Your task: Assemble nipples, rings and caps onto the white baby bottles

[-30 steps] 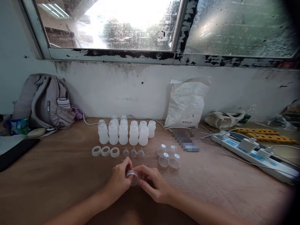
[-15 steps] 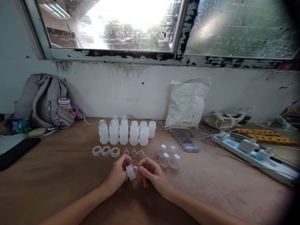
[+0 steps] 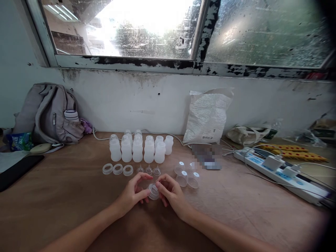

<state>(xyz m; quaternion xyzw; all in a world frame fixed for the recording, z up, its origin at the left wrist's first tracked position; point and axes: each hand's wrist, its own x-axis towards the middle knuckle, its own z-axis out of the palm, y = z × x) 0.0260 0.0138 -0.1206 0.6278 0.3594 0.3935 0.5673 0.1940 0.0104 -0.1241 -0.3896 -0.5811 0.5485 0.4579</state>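
My left hand (image 3: 132,194) and my right hand (image 3: 172,193) meet over the wooden table (image 3: 65,203), both pinching a clear screw ring with a teat in it (image 3: 153,191). Just beyond them lie three loose rings (image 3: 118,169) and three small clear teats (image 3: 148,170). Behind those stand several translucent white bottles (image 3: 141,148). To the right of my hands are several clear caps (image 3: 187,175) with white and blue dots.
A grey backpack (image 3: 48,113) leans on the wall at the left, with a dark flat device (image 3: 17,170) near the left edge. A white plastic bag (image 3: 208,115) stands at the back. A power strip (image 3: 278,173) with plugs and cables lies on the right.
The ring with the teat has been turned in my fingers, from tilted on its side to facing up, and my hands have shifted slightly away from me.
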